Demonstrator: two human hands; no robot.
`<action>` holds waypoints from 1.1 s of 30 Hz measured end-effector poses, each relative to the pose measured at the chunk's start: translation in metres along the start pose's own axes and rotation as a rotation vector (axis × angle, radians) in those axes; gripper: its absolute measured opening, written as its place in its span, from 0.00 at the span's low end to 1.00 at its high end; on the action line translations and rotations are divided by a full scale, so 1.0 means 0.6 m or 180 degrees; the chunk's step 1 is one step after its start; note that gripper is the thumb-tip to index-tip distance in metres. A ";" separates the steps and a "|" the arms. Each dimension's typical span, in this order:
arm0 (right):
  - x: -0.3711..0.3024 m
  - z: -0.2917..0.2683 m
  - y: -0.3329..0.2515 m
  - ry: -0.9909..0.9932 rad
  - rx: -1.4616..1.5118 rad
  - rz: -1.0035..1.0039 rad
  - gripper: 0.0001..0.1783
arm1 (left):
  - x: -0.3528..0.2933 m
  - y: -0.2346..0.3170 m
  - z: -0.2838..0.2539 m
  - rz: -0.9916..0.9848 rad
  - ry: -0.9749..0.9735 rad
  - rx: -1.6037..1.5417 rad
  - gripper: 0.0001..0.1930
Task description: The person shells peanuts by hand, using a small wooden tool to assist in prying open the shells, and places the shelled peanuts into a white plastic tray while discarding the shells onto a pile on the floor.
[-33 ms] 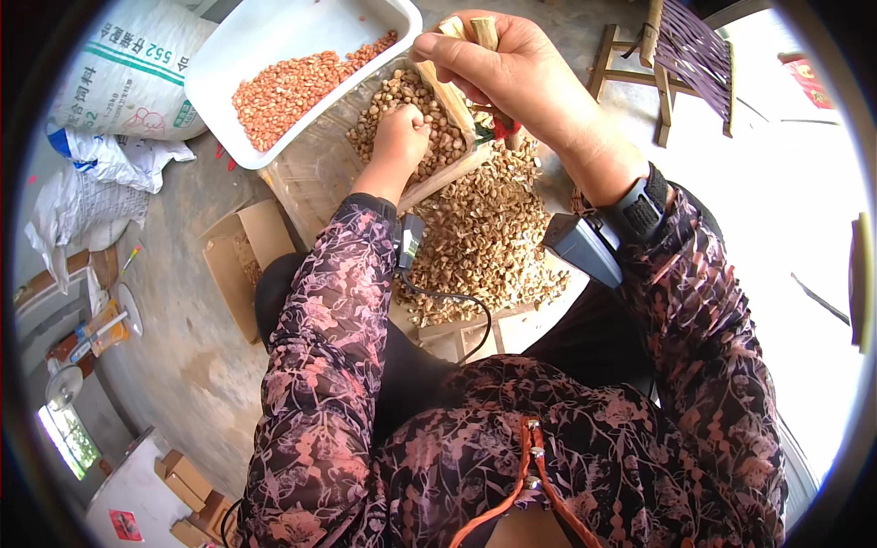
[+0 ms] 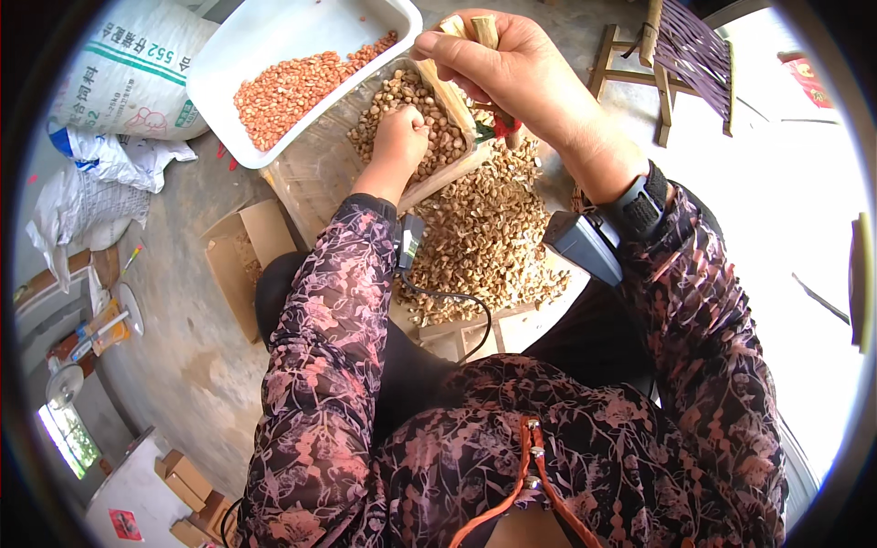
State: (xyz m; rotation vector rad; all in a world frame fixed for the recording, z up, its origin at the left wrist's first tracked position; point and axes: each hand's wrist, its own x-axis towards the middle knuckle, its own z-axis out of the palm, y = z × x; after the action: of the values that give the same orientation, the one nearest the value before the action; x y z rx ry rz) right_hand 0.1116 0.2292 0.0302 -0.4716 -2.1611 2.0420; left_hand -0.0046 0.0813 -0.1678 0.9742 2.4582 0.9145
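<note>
We note right grip closed on wooden pieces; left grip curled over nuts in the box, hold unclear. White tub crowds its far-left side; shell heap lies nearer us.

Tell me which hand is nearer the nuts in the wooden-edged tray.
Left. The left hand is directly over the nuts; the right hand is near the far-right corner of the tray, holding wooden pieces.
</note>
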 end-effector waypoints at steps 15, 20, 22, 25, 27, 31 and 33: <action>-0.110 0.008 -0.022 -0.0262 0.0138 0.0091 0.14 | -0.217 0.180 -0.194 -0.1214 0.0024 -0.4588 0.05; -0.224 0.033 0.007 -0.0881 -0.0355 0.0341 0.25 | -0.356 0.237 -0.237 -0.1167 -0.0233 -0.5247 0.08; -0.264 0.045 -0.033 -0.1187 -0.0110 0.0545 0.28 | -0.386 0.243 -0.245 -0.0956 -0.0335 -0.5309 0.08; -0.283 0.064 -0.002 -0.1077 0.0123 -0.0025 0.27 | -0.411 0.249 -0.241 -0.0753 -0.0396 -0.5225 0.07; -0.303 0.063 -0.020 -0.1051 -0.0297 -0.0025 0.23 | -0.419 0.253 -0.228 -0.0772 -0.0287 -0.4953 0.06; -0.297 0.086 0.010 -0.1213 -0.0621 -0.1129 0.20 | -0.421 0.266 -0.203 -0.0849 -0.0092 -0.4623 0.06; -0.301 0.097 0.023 -0.1169 -0.0303 -0.1283 0.20 | -0.423 0.275 -0.202 -0.0734 -0.0003 -0.4295 0.05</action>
State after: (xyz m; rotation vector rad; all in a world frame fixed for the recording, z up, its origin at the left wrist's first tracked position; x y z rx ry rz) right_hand 0.2657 0.1178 0.0332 0.3383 -2.3116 1.9145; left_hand 0.1917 -0.0588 0.0513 0.1713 1.2928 1.9669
